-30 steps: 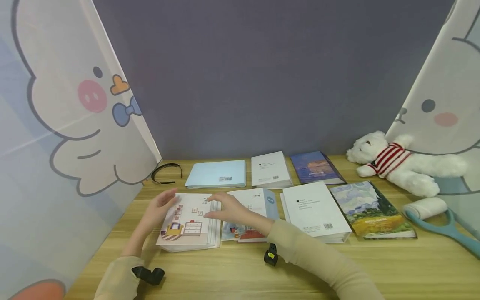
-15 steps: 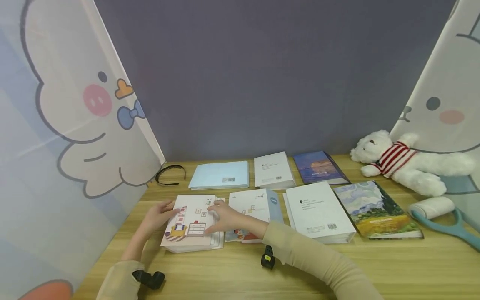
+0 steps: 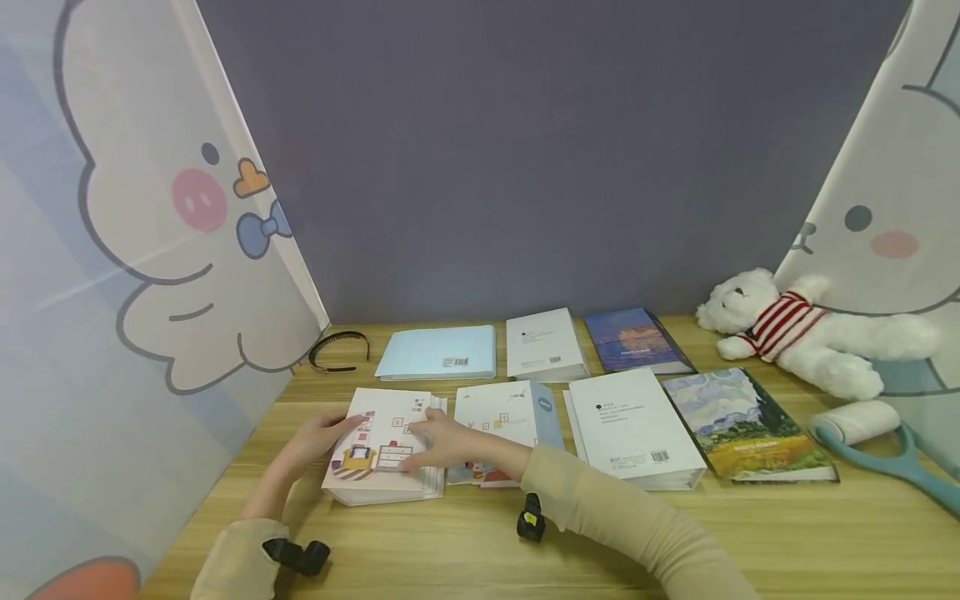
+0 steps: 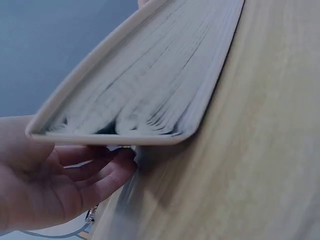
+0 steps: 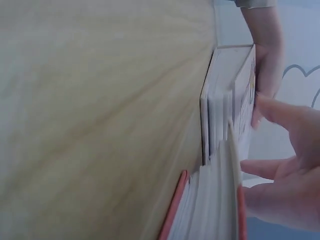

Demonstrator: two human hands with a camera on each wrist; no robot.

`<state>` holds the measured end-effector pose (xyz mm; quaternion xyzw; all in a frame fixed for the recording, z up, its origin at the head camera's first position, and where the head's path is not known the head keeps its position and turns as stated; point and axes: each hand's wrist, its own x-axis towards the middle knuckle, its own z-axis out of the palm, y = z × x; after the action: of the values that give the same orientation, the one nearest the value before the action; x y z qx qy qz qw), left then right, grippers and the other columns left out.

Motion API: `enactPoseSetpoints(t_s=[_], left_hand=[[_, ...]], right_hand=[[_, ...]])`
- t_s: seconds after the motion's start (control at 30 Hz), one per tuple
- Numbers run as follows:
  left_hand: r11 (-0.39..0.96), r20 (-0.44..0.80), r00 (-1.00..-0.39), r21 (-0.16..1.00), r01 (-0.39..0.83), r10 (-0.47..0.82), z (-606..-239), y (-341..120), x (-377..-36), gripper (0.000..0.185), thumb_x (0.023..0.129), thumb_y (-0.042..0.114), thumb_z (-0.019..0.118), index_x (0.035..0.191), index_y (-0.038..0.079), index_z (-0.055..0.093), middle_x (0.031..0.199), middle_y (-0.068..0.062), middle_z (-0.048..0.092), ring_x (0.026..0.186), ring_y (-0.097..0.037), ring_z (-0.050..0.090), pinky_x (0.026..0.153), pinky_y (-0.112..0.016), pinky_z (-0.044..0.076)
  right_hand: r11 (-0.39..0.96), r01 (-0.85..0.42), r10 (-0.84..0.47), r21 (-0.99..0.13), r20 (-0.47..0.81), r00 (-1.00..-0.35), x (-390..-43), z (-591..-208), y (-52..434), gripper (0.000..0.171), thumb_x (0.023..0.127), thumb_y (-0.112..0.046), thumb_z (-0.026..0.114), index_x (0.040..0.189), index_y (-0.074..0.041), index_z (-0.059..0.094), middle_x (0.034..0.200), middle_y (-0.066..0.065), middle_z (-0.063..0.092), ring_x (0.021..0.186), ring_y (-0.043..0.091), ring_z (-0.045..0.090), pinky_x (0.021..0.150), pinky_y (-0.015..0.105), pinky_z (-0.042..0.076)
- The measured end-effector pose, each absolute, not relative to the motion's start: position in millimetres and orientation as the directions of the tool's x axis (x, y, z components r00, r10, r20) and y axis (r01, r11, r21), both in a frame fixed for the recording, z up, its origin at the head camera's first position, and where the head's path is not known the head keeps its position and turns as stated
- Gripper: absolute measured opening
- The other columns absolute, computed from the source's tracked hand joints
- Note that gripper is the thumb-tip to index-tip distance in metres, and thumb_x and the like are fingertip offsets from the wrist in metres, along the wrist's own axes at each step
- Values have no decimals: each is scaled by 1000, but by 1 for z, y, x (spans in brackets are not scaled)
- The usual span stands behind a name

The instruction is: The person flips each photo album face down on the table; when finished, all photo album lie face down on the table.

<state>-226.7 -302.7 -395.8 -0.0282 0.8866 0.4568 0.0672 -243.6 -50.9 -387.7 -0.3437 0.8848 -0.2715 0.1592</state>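
At lower left of the head view we have a thick book [image 3: 382, 446] with a furniture picture on its cover, lying flat on the desk [image 3: 675, 533]. Our left hand [image 3: 318, 437] holds its left edge; the left wrist view shows the fingers [image 4: 100, 172] curled under the cover. Our right hand [image 3: 442, 442] rests on the cover's right part with fingers nearly straight, gripping nothing, the fingertips [image 5: 260, 112] at the page edge. A second book [image 3: 502, 425] lies just to the right, touching or nearly so.

We judge the book fairly heavy, stiff as a block, but with a soft cover and loose pages that fan open. It is best taken at both side edges, with fingers under the bottom cover.
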Motion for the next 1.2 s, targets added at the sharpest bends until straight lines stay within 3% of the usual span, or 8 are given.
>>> enactPoseSetpoints(t_s=[0.3,0.5,0.73,0.9,1.0,1.1,1.2], left_hand=[[393,-118,-992,915,-91,46,-378,-294,-223,80,97,53,39,149,-1,12,133,-27,47,94,-10,61,79,-24,53],[383,-105,-994,919,-91,17,-373,-289,-223,78,97,54,37,150,3,13,131,-25,50,90,-7,61,79,-24,52],[378,-92,-996,922,-86,-3,-371,-287,-222,80,95,61,29,149,3,19,134,-25,48,103,-15,59,84,-25,50],[346,-62,-997,937,-46,34,-372,-289,-223,74,96,60,24,152,12,15,149,-23,30,128,-34,41,99,-36,43],[322,-44,-997,947,-24,55,-373,-290,-223,71,97,58,24,152,16,13,154,-19,20,137,-36,29,108,-43,34],[297,-24,-998,955,-8,51,-374,-289,-223,69,97,57,26,152,15,16,153,-17,26,133,-32,36,106,-41,37],[268,-5,-999,963,5,36,-374,-287,-223,68,98,54,29,151,12,20,140,-14,42,115,-16,53,93,-30,47]], right_hand=[[550,-455,-649,-701,-15,-761,-251,-391,-54,64,90,-46,57,143,-13,41,151,20,26,141,32,24,110,54,29],[516,-413,-635,-751,-12,-772,-251,-390,-57,62,91,-45,56,143,-14,40,155,17,18,143,33,19,110,56,28],[500,-465,-648,-731,41,-761,-250,-386,-64,63,90,-47,57,141,-14,44,154,8,26,140,29,29,111,47,32],[500,-463,-654,-732,31,-756,-247,-383,-66,75,87,-49,61,147,-16,32,155,8,22,142,28,24,111,49,29],[491,-455,-653,-743,31,-756,-246,-382,-68,77,86,-50,62,148,-17,30,156,9,20,142,28,22,111,50,29],[491,-454,-649,-743,35,-760,-245,-381,-71,79,86,-52,61,149,-19,28,156,11,18,142,30,22,110,51,30],[494,-454,-645,-742,38,-764,-243,-380,-73,81,85,-56,59,150,-21,25,156,14,14,142,31,22,109,52,32]])
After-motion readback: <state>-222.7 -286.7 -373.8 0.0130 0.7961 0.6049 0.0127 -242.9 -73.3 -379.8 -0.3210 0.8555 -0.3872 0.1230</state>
